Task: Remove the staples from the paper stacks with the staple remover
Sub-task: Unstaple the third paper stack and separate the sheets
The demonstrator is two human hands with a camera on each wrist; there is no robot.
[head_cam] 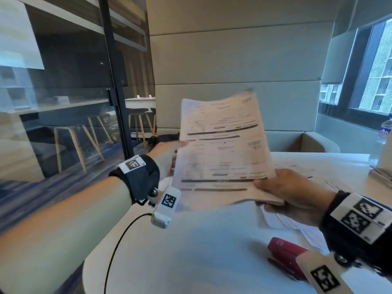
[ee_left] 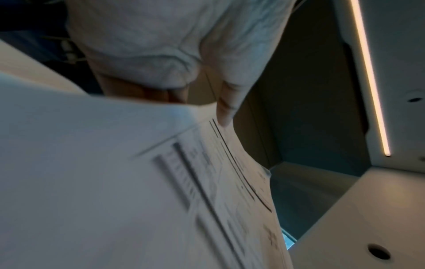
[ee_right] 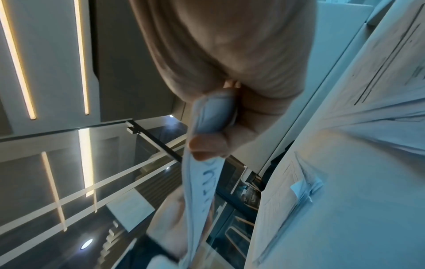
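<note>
- Head view: a printed white paper stack is held up in the air above the round white table, tilted toward the person. The right hand pinches its near lower corner, thumb on top and fingers underneath. The left hand lies against the stack's left edge; whether it grips there is hidden by the sheets. A red tool, possibly the staple remover, lies on the table near the right wrist, untouched. More loose printed sheets lie beneath the right hand.
- Left wrist view: one straight finger rests on the top sheet, and the paper bends away below it.
- Right wrist view: the thumb clamps a curled edge of the stack.
- Judgement: the stack looks light and floppy and will likely sag from any single hold. It is probably best laid flat and pressed down beside the staple, which cannot be seen here.
</note>
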